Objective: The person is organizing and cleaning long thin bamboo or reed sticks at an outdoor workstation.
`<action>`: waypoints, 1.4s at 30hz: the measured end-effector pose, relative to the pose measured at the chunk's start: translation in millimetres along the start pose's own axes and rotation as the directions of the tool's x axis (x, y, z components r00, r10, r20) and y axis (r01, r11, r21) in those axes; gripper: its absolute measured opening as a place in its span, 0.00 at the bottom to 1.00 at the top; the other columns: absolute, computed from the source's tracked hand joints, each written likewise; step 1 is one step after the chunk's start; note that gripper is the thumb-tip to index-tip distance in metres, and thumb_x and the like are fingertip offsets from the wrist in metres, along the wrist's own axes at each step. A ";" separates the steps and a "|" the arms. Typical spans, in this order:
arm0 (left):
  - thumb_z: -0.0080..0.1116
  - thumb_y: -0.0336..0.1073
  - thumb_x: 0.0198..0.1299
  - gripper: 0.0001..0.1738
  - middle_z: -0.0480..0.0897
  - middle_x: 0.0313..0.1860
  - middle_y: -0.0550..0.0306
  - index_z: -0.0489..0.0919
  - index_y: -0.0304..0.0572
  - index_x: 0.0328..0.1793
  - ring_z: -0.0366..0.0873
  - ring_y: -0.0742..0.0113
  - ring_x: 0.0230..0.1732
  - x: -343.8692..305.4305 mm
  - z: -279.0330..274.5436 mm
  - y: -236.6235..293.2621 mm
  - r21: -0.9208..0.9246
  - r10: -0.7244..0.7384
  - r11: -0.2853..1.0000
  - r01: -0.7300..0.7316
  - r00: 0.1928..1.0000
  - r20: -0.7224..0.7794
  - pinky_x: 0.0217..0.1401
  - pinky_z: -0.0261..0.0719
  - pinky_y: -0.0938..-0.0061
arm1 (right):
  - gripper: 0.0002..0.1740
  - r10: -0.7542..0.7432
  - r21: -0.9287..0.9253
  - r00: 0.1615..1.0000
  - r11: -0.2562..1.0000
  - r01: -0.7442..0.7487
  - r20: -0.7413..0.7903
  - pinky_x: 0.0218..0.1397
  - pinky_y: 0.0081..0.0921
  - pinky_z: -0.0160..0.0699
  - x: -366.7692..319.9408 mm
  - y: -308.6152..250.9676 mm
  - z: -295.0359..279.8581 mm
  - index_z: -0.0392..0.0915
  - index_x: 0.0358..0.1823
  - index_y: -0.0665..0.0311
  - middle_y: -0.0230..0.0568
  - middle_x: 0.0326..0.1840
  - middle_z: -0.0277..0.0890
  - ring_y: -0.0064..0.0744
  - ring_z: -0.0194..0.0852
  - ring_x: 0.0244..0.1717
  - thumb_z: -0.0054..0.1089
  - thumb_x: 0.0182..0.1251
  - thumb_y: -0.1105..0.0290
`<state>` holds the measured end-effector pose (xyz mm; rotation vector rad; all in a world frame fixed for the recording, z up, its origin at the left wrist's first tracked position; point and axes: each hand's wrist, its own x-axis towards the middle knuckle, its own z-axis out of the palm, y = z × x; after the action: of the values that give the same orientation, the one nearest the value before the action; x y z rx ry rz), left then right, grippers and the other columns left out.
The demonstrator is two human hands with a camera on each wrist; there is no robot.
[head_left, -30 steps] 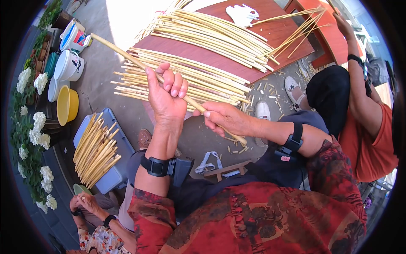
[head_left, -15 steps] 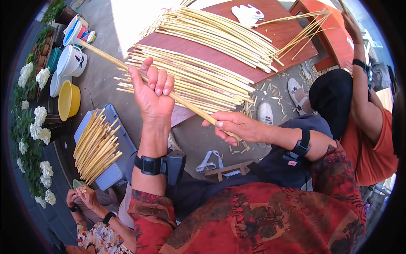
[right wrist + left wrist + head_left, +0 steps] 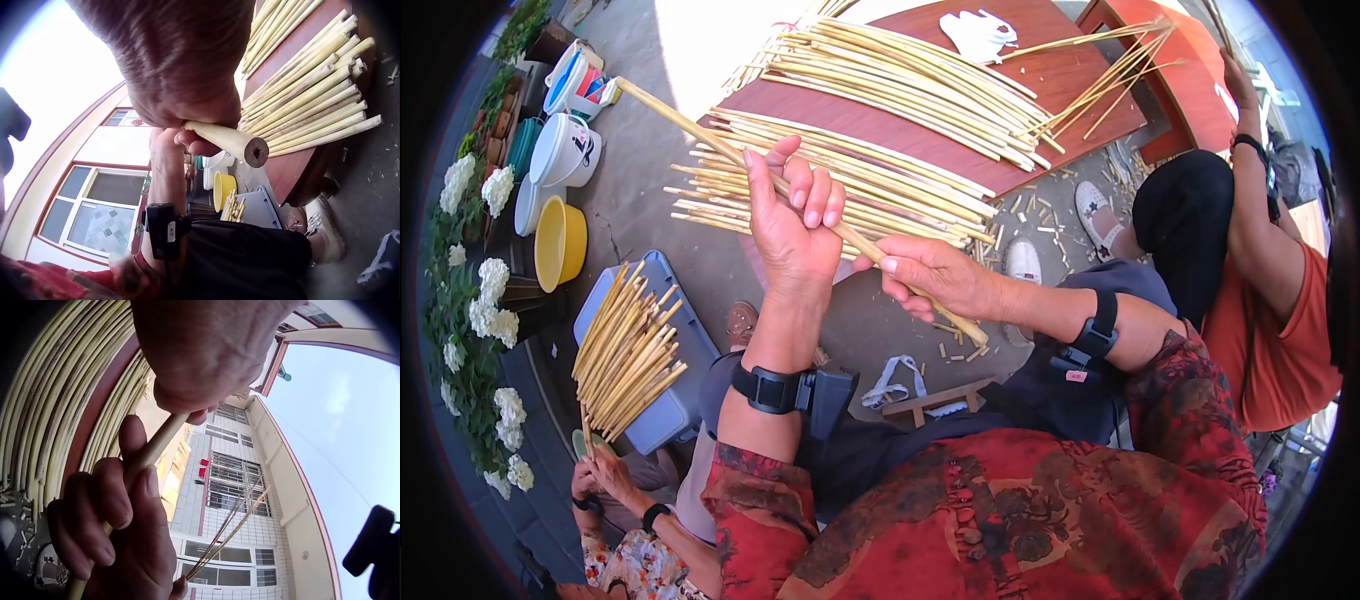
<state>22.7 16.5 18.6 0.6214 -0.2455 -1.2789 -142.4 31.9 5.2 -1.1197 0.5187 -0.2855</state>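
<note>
A long pale-yellow stalk (image 3: 685,122) slants across the head view, from upper left down to the right. My left hand (image 3: 795,225), palm up, grips its middle with curled fingers and the thumb along it. Close to the lower end, my right hand (image 3: 940,280) holds the same stalk from above, thumb on top. That cut end (image 3: 255,151) pokes out past the right hand in the right wrist view, showing a dark core. Behind the hands, similar stalks (image 3: 870,185) lie in rows on a reddish-brown board (image 3: 1060,110).
At left, short stalks (image 3: 625,360) lie on a grey-blue bin lid (image 3: 662,425). A yellow basin (image 3: 560,245) and white buckets (image 3: 565,150) stand beyond. Cut pieces (image 3: 1040,220) litter the ground. One person (image 3: 1285,340) sits at right, another (image 3: 650,560) at lower left.
Both hands and the stalk went apart, left hand leftward and right hand slightly right, then came back near their earlier places. The person at lower left now holds up a short stalk.
</note>
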 end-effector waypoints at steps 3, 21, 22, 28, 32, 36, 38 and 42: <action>0.32 0.51 0.65 0.24 0.56 0.14 0.68 0.70 0.36 0.39 0.48 0.80 0.10 9.4 -10.8 14.7 -0.012 0.054 0.998 -0.054 0.997 -0.059 0.10 0.50 0.84 | 0.18 0.026 0.067 1.000 0.997 -0.027 0.008 0.17 0.13 0.61 -8.5 -1.4 1.2 0.63 0.51 0.68 0.30 0.20 0.59 0.16 0.55 0.15 0.32 0.69 0.63; 0.33 0.46 0.66 0.21 0.56 0.15 0.66 0.69 0.33 0.38 0.50 0.78 0.13 16.1 -12.8 30.5 0.117 0.160 0.983 -0.140 0.969 -0.186 0.13 0.52 0.82 | 0.19 0.092 -0.029 0.995 0.995 -0.092 -0.026 0.19 0.13 0.64 -36.0 4.9 1.1 0.59 0.58 0.65 0.32 0.25 0.65 0.14 0.57 0.17 0.32 0.67 0.68; 0.34 0.46 0.66 0.21 0.55 0.15 0.67 0.68 0.33 0.39 0.50 0.78 0.13 16.3 -12.6 30.0 0.131 0.167 0.981 -0.143 0.966 -0.199 0.13 0.52 0.82 | 0.18 0.113 -0.055 0.992 0.992 -0.115 -0.048 0.18 0.13 0.62 -35.8 2.1 3.1 0.60 0.56 0.65 0.31 0.25 0.64 0.14 0.57 0.17 0.31 0.67 0.68; 0.34 0.45 0.66 0.20 0.55 0.16 0.67 0.68 0.33 0.40 0.49 0.79 0.13 15.1 -6.4 26.2 0.202 0.193 0.969 -0.145 0.951 -0.243 0.12 0.51 0.83 | 0.15 0.178 -0.069 0.981 0.981 -0.184 -0.080 0.17 0.12 0.58 -30.4 2.8 3.8 0.65 0.48 0.65 0.27 0.22 0.60 0.14 0.54 0.16 0.31 0.67 0.67; 0.34 0.45 0.66 0.19 0.55 0.16 0.67 0.68 0.34 0.40 0.49 0.79 0.13 12.7 -6.2 27.2 0.203 0.203 0.967 -0.156 0.950 -0.235 0.12 0.51 0.83 | 0.15 0.221 0.003 0.973 0.975 -0.221 -0.063 0.16 0.12 0.56 -29.0 7.3 3.7 0.65 0.46 0.65 0.27 0.21 0.59 0.13 0.52 0.16 0.31 0.67 0.67; 0.34 0.45 0.66 0.20 0.55 0.16 0.67 0.68 0.33 0.40 0.49 0.79 0.13 11.6 -6.6 29.1 0.197 0.206 0.967 -0.162 0.950 -0.233 0.12 0.51 0.83 | 0.15 0.219 0.019 0.974 0.976 -0.218 -0.059 0.16 0.11 0.56 -29.6 6.6 3.1 0.65 0.47 0.65 0.27 0.21 0.60 0.12 0.52 0.15 0.31 0.67 0.68; 0.34 0.45 0.66 0.20 0.55 0.16 0.67 0.68 0.34 0.39 0.49 0.79 0.13 10.7 -7.7 30.5 0.183 0.207 0.969 -0.168 0.953 -0.221 0.12 0.51 0.83 | 0.15 0.184 0.020 0.982 0.983 -0.184 -0.045 0.15 0.11 0.55 -30.6 4.5 4.0 0.65 0.48 0.65 0.27 0.21 0.61 0.12 0.52 0.15 0.31 0.66 0.68; 0.34 0.47 0.66 0.20 0.55 0.16 0.66 0.66 0.34 0.39 0.50 0.78 0.14 11.2 -13.2 32.7 0.165 0.200 0.972 -0.169 0.960 -0.196 0.13 0.51 0.82 | 0.15 0.160 0.030 0.986 0.987 -0.159 -0.051 0.15 0.12 0.55 -30.8 1.8 5.4 0.65 0.48 0.66 0.27 0.21 0.61 0.12 0.52 0.15 0.32 0.66 0.69</action>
<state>59.3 14.9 24.3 0.8358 -0.2173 -1.0111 -165.7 51.3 13.2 -1.0415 0.6469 -0.1820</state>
